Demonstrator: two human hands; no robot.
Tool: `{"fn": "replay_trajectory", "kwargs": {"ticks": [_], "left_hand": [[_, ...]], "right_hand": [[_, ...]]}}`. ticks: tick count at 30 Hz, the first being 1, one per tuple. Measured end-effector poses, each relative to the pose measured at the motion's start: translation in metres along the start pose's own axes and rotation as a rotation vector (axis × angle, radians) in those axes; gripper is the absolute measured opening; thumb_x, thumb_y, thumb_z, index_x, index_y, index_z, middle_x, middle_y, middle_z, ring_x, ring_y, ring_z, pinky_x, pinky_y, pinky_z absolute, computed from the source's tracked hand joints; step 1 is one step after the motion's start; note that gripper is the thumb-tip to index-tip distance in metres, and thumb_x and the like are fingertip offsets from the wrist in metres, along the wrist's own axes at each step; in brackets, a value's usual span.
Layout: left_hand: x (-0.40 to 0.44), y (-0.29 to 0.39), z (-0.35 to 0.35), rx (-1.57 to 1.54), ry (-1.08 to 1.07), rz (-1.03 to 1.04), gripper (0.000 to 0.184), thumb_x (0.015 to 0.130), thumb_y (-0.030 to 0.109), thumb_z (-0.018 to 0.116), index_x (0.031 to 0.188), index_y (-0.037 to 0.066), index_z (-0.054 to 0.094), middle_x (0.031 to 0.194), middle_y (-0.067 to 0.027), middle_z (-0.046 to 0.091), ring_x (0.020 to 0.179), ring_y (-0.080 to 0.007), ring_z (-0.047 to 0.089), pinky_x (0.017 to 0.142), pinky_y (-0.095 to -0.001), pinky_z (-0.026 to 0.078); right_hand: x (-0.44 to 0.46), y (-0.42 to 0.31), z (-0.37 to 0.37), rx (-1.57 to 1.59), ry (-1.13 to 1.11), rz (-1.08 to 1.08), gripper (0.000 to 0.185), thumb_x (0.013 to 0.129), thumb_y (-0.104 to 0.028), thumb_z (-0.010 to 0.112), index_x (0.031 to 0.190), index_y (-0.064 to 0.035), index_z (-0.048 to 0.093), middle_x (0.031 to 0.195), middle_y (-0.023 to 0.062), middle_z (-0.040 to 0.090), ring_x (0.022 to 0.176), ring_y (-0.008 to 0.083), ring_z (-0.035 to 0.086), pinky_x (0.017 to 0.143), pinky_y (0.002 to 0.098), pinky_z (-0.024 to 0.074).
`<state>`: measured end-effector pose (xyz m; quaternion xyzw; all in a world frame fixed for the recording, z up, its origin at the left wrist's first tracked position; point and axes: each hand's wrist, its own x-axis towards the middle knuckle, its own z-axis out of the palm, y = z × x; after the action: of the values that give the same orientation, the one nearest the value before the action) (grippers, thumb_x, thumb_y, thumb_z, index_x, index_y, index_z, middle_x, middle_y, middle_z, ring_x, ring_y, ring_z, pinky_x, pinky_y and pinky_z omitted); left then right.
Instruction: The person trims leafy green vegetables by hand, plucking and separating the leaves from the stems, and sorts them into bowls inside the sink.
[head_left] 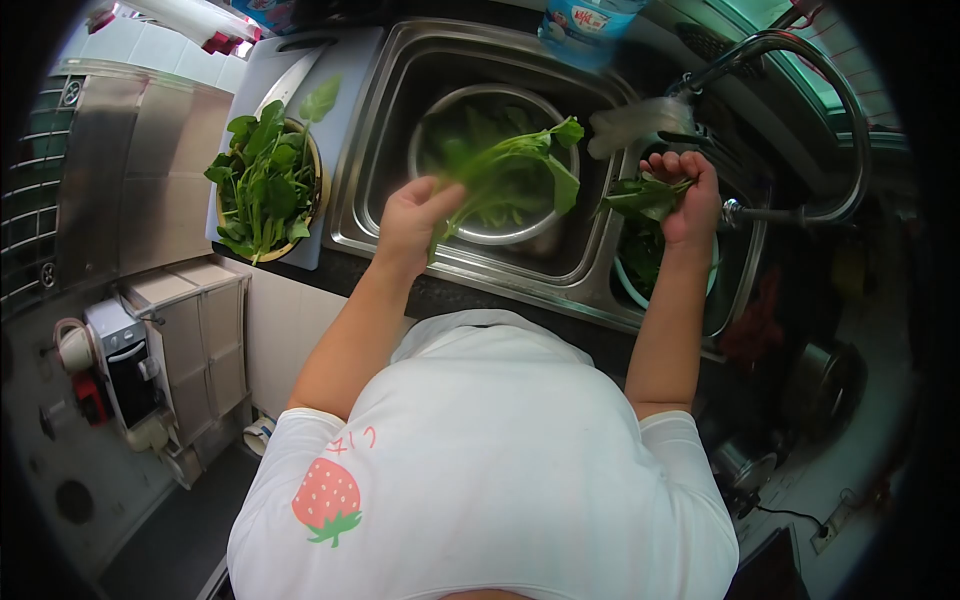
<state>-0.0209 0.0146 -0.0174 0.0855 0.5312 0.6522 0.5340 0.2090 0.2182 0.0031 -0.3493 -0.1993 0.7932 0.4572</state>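
Observation:
My left hand (420, 222) is closed around the stems of a bunch of leafy greens (510, 165), held over the large sink basin. The stems are smeared by motion. Below it a round metal bowl (520, 238) sits in the basin, with more greens inside. Over the smaller right basin, my right hand (690, 200) is curled around a few green leaves (645, 197). Underneath that hand is a pale green-rimmed basket (630, 285) holding darker greens. At the left, a bowl (322, 190) heaped with leafy greens (265, 185) rests on a cutting board (345, 120).
A knife (290, 82) and a loose leaf (320, 98) lie on the board. A curved faucet (850, 130) arches at the right of the steel sink (345, 215). A blue-labelled bottle (590, 25) stands behind the sink. Pots (825, 380) sit at the far right.

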Motion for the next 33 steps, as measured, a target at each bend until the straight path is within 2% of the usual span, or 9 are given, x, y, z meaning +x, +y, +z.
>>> {"fn": "replay_trajectory", "kwargs": {"ticks": [4,6,8,14,17,23,26,29,33], "left_hand": [[-0.001,-0.002,0.001,0.078,-0.019,0.032,0.008,0.08,0.008,0.067,0.085,0.006,0.062,0.069,0.0045,0.055,0.056,-0.0012,0.046,0.049,-0.0155,0.033],[-0.001,-0.006,0.0,0.187,-0.015,0.089,0.008,0.08,0.007,0.067,0.086,0.004,0.063,0.071,0.0041,0.057,0.06,-0.0015,0.048,0.053,-0.0156,0.036],[0.0,-0.011,0.002,0.327,0.0,0.17,0.008,0.079,0.006,0.067,0.086,0.003,0.064,0.073,0.0032,0.059,0.064,-0.002,0.049,0.058,-0.0159,0.038],[-0.001,-0.012,0.0,0.501,-0.045,0.214,0.01,0.08,0.006,0.065,0.087,-0.001,0.064,0.074,0.0021,0.059,0.067,-0.0024,0.048,0.061,-0.0169,0.038],[0.001,-0.011,0.0,0.534,-0.058,0.166,0.012,0.081,0.008,0.065,0.088,-0.001,0.064,0.074,0.0027,0.058,0.067,-0.0025,0.047,0.061,-0.017,0.037],[0.035,-0.019,-0.001,0.58,-0.029,0.167,0.014,0.083,0.014,0.063,0.09,0.002,0.06,0.073,0.0032,0.055,0.065,-0.0029,0.046,0.059,-0.0172,0.036],[0.067,-0.045,-0.041,0.754,0.12,0.143,0.018,0.081,0.015,0.064,0.092,0.003,0.058,0.073,0.0003,0.058,0.064,-0.0071,0.052,0.059,-0.0211,0.04],[0.097,-0.093,-0.092,0.859,0.186,0.01,0.034,0.071,0.024,0.068,0.094,0.0,0.06,0.083,-0.0143,0.063,0.078,-0.0254,0.061,0.07,-0.0347,0.047],[0.095,-0.091,-0.064,1.541,0.189,-0.385,0.041,0.07,0.027,0.075,0.098,0.0,0.062,0.098,-0.015,0.064,0.094,-0.027,0.061,0.079,-0.0357,0.048]], "right_hand": [[-0.009,-0.006,0.015,-0.55,-0.098,-0.125,0.024,0.086,-0.024,0.058,0.069,-0.0095,0.049,0.061,-0.001,0.046,0.054,0.0101,0.04,0.054,0.0227,0.0375],[-0.026,0.015,0.043,-1.325,-0.245,-0.478,0.016,0.081,-0.025,0.065,0.088,-0.0102,0.063,0.06,-0.0021,0.051,0.049,0.0086,0.048,0.046,0.0233,0.0399],[-0.035,0.038,0.063,-1.528,-0.51,-0.892,0.012,0.075,-0.02,0.067,0.083,-0.0122,0.063,0.062,0.0009,0.055,0.053,0.0136,0.056,0.045,0.0277,0.0418],[-0.025,0.073,0.057,-1.868,-0.784,-1.003,0.01,0.066,-0.011,0.066,0.074,-0.0119,0.06,0.061,0.0012,0.053,0.057,0.0184,0.058,0.049,0.0299,0.0459],[-0.012,0.087,0.047,-1.828,-0.843,-1.015,0.009,0.066,-0.011,0.065,0.073,-0.0109,0.06,0.063,0.0031,0.055,0.058,0.0183,0.058,0.05,0.03,0.0449],[0.028,0.132,0.02,-0.862,-0.27,0.06,0.009,0.075,-0.013,0.056,0.073,-0.0053,0.06,0.063,0.0007,0.054,0.054,0.0133,0.051,0.051,0.0281,0.0395],[0.064,0.121,-0.014,-0.388,0.144,0.096,0.012,0.079,-0.014,0.056,0.071,-0.0053,0.056,0.063,0.0016,0.052,0.055,0.0115,0.049,0.052,0.0257,0.0414],[0.063,0.097,-0.027,-0.142,0.106,0.203,0.014,0.085,-0.016,0.05,0.073,-0.0091,0.049,0.062,0.0032,0.049,0.05,0.0137,0.046,0.047,0.0252,0.0404],[0.048,0.089,-0.023,-0.335,0.118,0.325,0.017,0.088,-0.021,0.05,0.075,-0.0104,0.047,0.061,0.002,0.047,0.049,0.0123,0.043,0.044,0.0246,0.037]]}}
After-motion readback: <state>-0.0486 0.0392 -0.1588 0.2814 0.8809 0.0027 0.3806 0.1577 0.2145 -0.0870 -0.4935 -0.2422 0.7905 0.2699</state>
